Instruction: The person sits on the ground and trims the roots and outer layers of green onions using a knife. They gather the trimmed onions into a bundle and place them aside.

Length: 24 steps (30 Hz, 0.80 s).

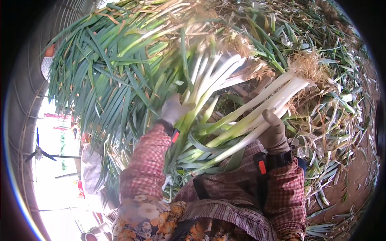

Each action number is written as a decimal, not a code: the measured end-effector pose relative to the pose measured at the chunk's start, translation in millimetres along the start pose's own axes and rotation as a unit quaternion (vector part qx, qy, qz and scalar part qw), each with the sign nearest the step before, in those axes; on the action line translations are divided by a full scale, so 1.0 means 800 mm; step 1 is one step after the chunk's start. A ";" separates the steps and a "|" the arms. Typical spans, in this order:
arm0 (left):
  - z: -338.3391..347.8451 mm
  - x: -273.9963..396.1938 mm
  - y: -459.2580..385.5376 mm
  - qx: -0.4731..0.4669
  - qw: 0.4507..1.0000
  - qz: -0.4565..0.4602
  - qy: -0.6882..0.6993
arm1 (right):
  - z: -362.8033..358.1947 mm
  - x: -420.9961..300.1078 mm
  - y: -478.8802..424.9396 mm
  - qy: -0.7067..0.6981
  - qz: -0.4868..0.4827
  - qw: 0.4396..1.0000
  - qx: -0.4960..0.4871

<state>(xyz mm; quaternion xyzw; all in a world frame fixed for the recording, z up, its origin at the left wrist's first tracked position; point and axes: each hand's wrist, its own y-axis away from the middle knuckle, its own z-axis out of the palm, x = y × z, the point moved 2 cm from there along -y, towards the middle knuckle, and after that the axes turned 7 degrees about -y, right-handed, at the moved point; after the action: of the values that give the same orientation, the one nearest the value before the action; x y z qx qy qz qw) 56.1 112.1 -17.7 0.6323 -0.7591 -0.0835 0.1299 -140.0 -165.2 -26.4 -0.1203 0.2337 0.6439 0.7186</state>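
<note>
My right hand (273, 132), in a light work glove, is closed around several thick leeks or large green onions (256, 111) near their white ends, roots pointing to the upper right. Their green parts lie across my lap. My left hand (175, 110), also gloved, rests at the green part of another bunch of white-stemmed leeks or onions (211, 75); its fingers are partly hidden and blurred, so its grip cannot be told. That bunch's roots point to the upper right too.
A large heap of leeks or green onions (102, 69) rises at the left and top. Stripped leaves and root waste (325, 120) cover the ground at the right, beside bare soil (349, 180). A pale sack (92, 171) stands lower left. Another person's hand (50, 50) shows at the far left.
</note>
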 end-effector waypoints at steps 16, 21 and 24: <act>-0.036 0.069 0.108 -0.040 0.917 0.175 0.355 | 0.004 -0.006 -0.006 0.016 0.015 0.998 -0.056; 0.009 0.089 0.139 -0.023 0.930 0.311 0.195 | -0.026 0.010 -0.012 -0.063 0.048 0.989 -0.123; 0.001 0.078 0.143 0.007 0.919 0.375 0.123 | -0.036 0.019 -0.024 -0.125 0.035 0.974 -0.185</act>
<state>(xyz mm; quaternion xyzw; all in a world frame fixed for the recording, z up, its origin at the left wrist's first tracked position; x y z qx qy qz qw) -62.0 71.8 20.5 0.3074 -0.9193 0.0549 0.2397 -125.5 -168.0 -60.9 -0.1620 0.0229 0.7104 0.6845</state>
